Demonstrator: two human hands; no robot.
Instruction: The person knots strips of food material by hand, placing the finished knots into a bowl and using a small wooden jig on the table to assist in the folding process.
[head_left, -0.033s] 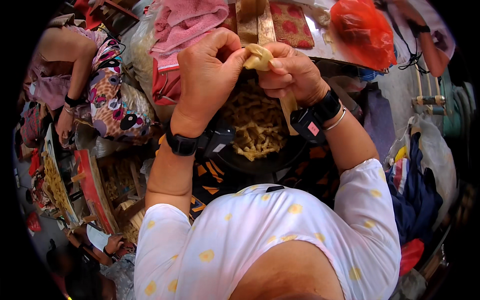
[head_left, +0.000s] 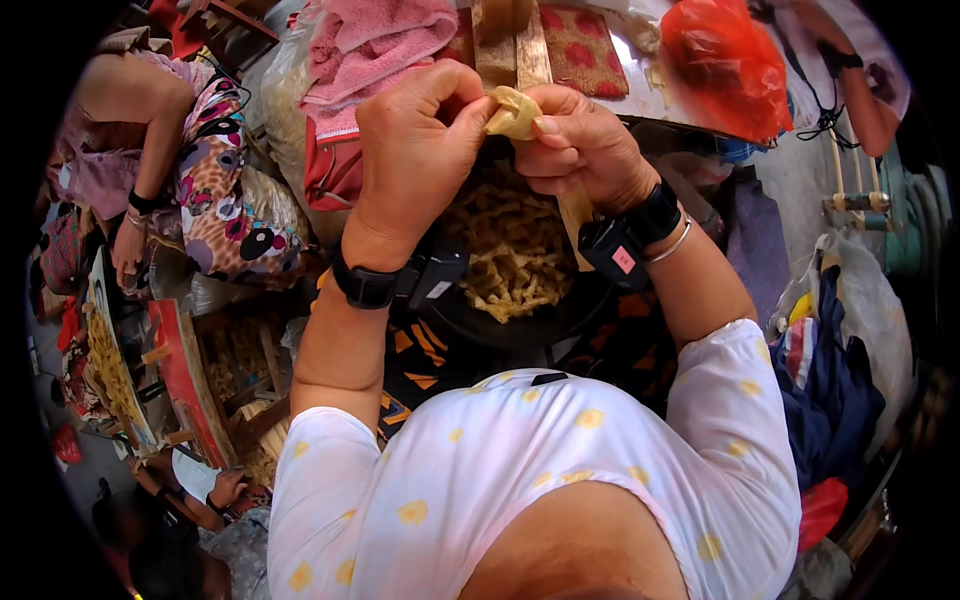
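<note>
High in the middle of the head view, a pale yellow piece of folded or knotted strip (head_left: 510,112) is held between both hands. My left hand (head_left: 415,145) pinches its left end with bent fingers. My right hand (head_left: 585,150) grips its right side, thumb pressed on it. A flat pale strip (head_left: 576,235) hangs below my right fingers. Beneath the hands sits a dark round pan (head_left: 535,330) holding several twisted yellow-brown pieces (head_left: 510,270).
Pink towel (head_left: 360,45), wooden slats (head_left: 530,50) and red plastic bag (head_left: 720,65) lie beyond. At left are another person's arm (head_left: 145,180), a red board (head_left: 185,370) and another worker's hand (head_left: 228,490). Another arm (head_left: 865,100) is at upper right; dark clothing (head_left: 830,350) lies at right.
My left hand and the folded piece have shifted very slightly; otherwise the scene looks the same.
</note>
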